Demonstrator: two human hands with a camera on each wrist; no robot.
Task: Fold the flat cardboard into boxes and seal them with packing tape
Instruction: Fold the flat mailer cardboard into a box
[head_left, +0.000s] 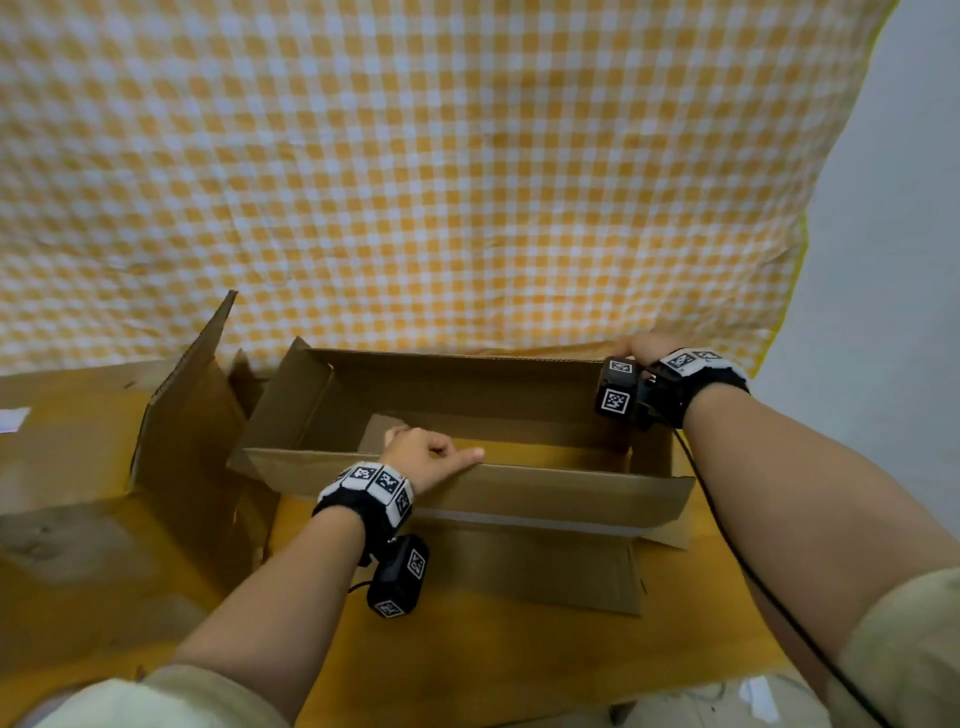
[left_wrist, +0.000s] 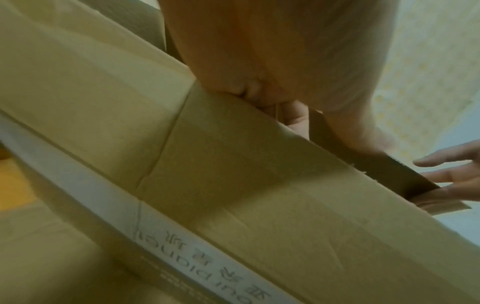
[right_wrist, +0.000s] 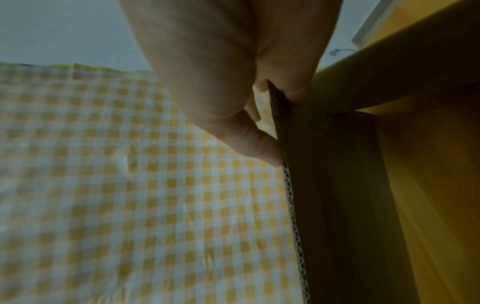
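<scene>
A brown cardboard box (head_left: 519, 493) stands opened into a long rectangular tube on the yellow table (head_left: 493, 654), with its top open. My left hand (head_left: 426, 457) grips the top edge of the near wall, fingers curled inside and thumb lying along the rim. In the left wrist view my left hand (left_wrist: 259, 72) hooks over that wall of the box (left_wrist: 233, 174). My right hand (head_left: 644, 345) holds the far right corner. In the right wrist view my right hand (right_wrist: 233, 92) pinches the corrugated edge of the box (right_wrist: 293, 205) between thumb and fingers. No tape is in view.
A second, larger cardboard box (head_left: 78, 467) sits at the left with one flap (head_left: 192, 374) standing up beside the tube. A bottom flap (head_left: 545, 566) lies flat toward me. A yellow gingham cloth (head_left: 467, 182) hangs behind. A black cable (head_left: 753, 582) runs under my right forearm.
</scene>
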